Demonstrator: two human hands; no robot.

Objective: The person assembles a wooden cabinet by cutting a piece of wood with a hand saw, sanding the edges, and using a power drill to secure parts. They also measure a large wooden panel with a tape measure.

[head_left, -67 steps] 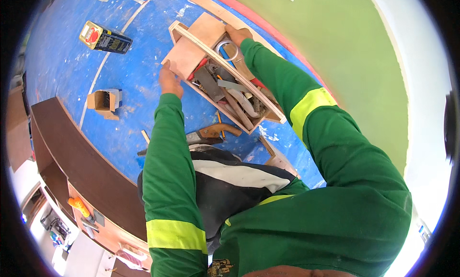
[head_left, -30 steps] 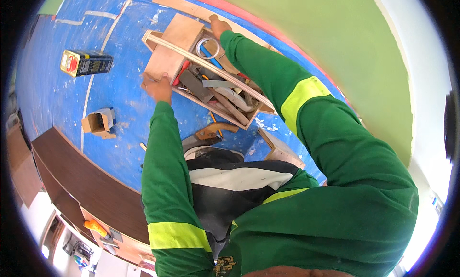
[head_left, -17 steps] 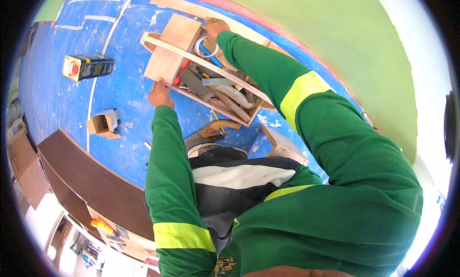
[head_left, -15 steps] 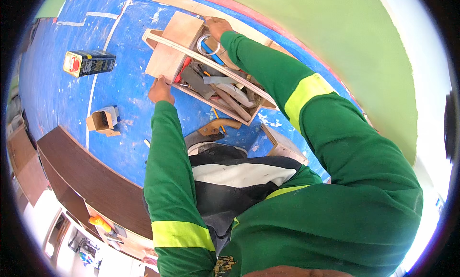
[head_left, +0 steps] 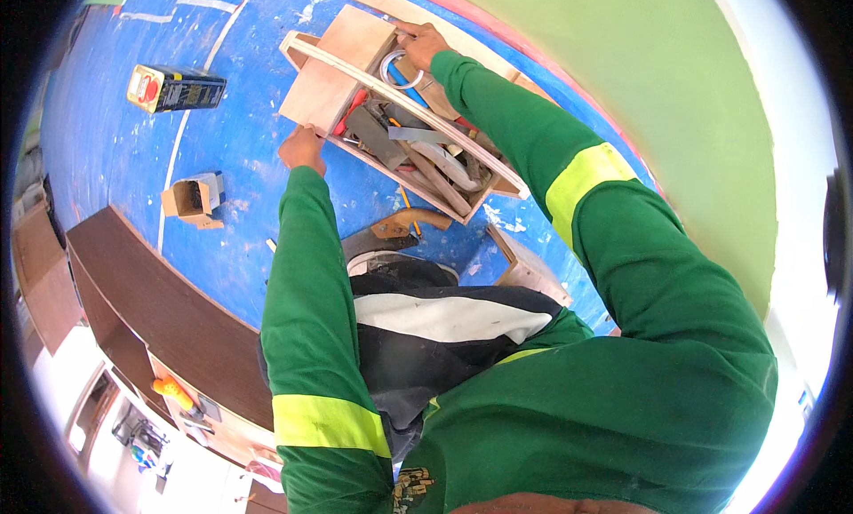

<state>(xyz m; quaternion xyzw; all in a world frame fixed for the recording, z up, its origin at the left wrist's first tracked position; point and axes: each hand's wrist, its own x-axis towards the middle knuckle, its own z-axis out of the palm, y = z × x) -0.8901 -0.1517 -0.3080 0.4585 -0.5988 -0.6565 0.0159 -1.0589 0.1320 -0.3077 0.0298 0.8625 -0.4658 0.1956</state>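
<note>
Toolbox [head_left: 338, 79] shifted up-frame since last look; left hand [head_left: 302, 148] clamped its near rim, right hand [head_left: 423, 43] reached inside, grip unclear.

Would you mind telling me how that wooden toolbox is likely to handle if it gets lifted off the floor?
The wooden toolbox looks rigid, built of plywood boards. It is probably heavy, being crowded with tools. Loose contents may shift and tip it if lifted unevenly; the left hand and right hand are at opposite sides.
</note>
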